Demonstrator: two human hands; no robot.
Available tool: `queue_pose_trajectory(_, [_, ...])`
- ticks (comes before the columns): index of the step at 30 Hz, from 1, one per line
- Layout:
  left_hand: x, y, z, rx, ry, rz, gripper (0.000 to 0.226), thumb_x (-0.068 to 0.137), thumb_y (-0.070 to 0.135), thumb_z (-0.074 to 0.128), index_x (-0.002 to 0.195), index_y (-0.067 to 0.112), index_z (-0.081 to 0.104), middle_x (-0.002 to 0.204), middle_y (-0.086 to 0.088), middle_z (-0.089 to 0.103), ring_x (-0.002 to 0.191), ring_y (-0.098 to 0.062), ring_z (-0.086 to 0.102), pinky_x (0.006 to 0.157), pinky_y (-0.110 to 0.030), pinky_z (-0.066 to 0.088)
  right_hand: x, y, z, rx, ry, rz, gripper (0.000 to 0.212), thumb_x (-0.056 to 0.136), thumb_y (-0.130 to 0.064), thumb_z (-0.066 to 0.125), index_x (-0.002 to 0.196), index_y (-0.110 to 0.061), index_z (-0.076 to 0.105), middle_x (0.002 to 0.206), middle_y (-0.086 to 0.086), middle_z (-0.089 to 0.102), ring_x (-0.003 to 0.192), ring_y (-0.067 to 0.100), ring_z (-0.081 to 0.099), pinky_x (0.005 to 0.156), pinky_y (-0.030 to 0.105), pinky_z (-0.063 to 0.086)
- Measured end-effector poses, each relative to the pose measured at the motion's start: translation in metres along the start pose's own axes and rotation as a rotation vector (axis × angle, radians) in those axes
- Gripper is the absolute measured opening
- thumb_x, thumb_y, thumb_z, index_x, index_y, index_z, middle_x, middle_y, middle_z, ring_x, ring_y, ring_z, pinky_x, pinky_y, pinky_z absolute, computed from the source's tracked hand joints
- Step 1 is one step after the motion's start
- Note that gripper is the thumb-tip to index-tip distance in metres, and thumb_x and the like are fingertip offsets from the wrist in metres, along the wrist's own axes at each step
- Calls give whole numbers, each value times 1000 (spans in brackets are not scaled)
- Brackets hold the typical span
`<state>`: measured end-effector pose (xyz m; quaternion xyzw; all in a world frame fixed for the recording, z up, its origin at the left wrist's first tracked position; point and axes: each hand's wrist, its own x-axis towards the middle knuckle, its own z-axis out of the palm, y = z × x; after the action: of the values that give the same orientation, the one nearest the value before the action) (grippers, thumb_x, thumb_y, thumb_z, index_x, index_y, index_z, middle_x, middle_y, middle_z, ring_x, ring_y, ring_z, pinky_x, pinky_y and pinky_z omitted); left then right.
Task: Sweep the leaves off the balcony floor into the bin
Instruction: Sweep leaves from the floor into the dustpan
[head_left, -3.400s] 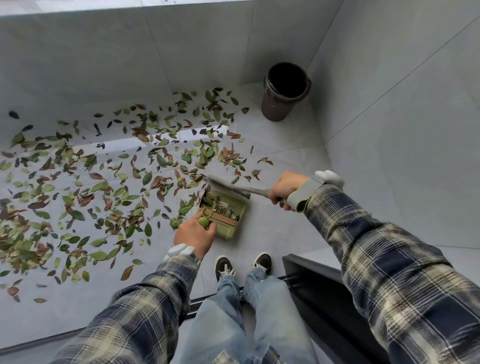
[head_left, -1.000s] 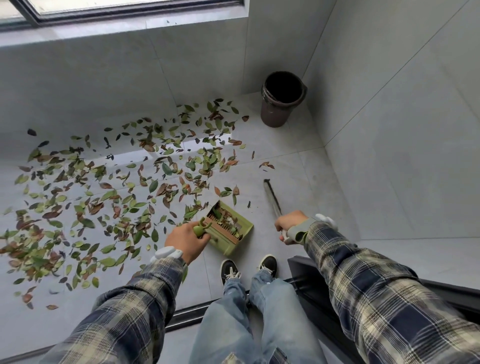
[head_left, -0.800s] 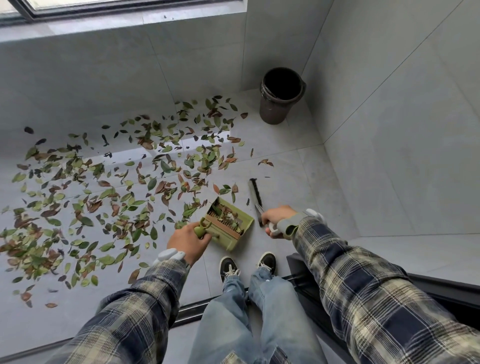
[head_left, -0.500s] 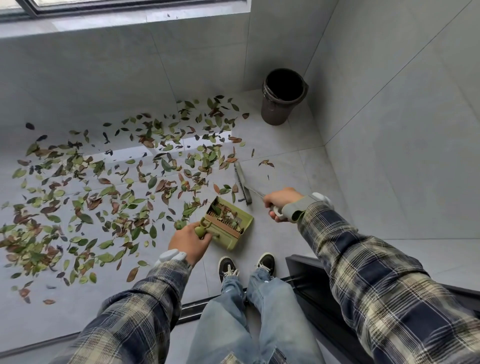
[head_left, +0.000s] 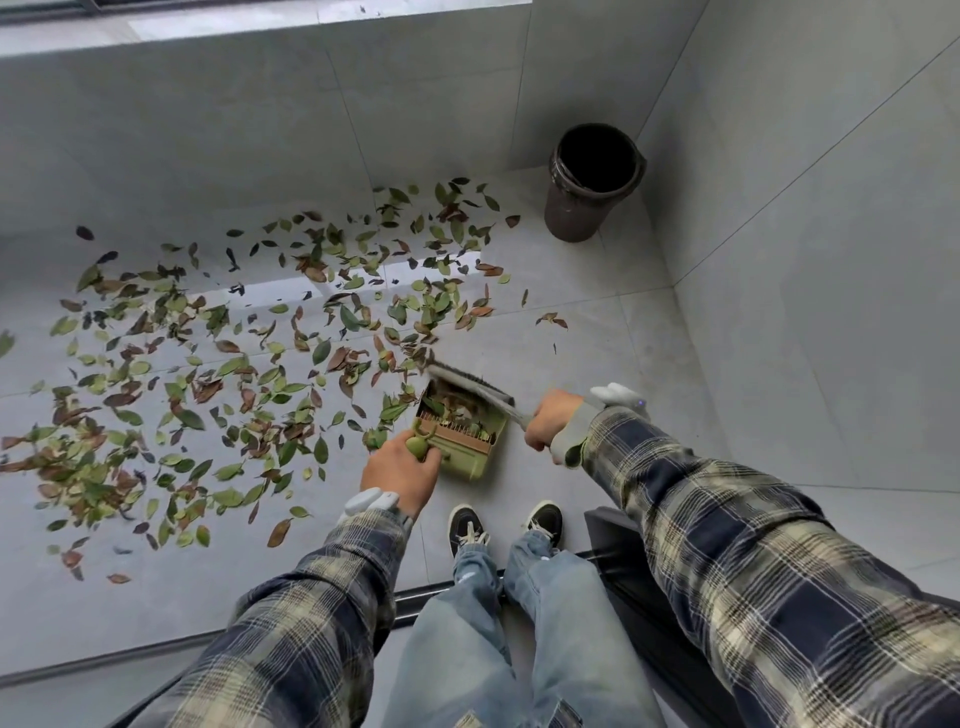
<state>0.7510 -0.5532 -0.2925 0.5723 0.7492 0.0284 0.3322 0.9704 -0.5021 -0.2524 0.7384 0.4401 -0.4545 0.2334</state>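
I'm looking down at a home balcony here: grey floor tiles (head_left: 623, 364), tiled walls (head_left: 779, 208) meeting in a corner, door track (head_left: 104, 660) underfoot, leaves (head_left: 260, 389) scattered about.

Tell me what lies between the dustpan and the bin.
Head view: the brush at the dustpan mouth, then a few stray leaves on otherwise bare floor.

Bare floor (head_left: 587, 343) runs from the dustpan (head_left: 470, 465) to the bin (head_left: 571, 218), crossed only by a few stray leaves (head_left: 550, 318). The bin stands in the corner, mouth open upward, walls (head_left: 779, 234) close behind and to its right. Leaf litter (head_left: 249, 395) covers the floor leftward.
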Motion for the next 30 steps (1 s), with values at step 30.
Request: queue_pose_trajectory(30, [5,-1,-10,-3,-17,37,15,88,39,63,81,27,57,72,-1,58,70,-26,56,64,-28,43,-89,-1,-85,-40,-34,-85,7,81,-11,69,86,-6,69,74,9,62,76,28,59,69,35,52])
